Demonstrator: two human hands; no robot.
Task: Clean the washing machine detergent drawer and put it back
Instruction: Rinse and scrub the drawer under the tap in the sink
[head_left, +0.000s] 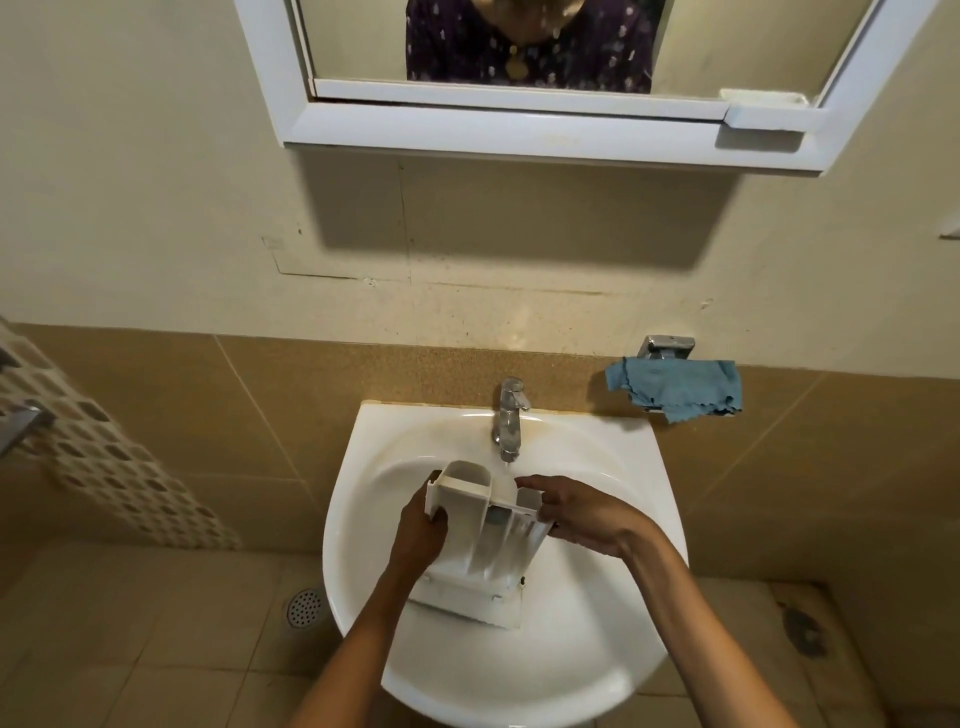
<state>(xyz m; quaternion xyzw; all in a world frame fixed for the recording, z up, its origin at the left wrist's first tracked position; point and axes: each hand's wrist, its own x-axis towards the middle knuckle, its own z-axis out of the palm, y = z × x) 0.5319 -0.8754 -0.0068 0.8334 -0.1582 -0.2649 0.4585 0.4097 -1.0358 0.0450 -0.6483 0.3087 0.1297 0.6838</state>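
The white plastic detergent drawer (488, 540) is held over the white sink (597, 649), its far end just below the chrome tap (509, 418). Its compartments face up, and its front panel points toward me. My left hand (421, 530) grips the drawer's left edge. My right hand (582, 514) holds the right edge, fingers reaching over the far compartment. A thin stream of water seems to fall from the spout onto the drawer's far end.
A blue cloth (675, 387) hangs on a chrome wall holder right of the tap. A white-framed mirror (519, 78) hangs above, reflecting a person's torso. A floor drain (305, 607) lies left of the sink on the tiled floor.
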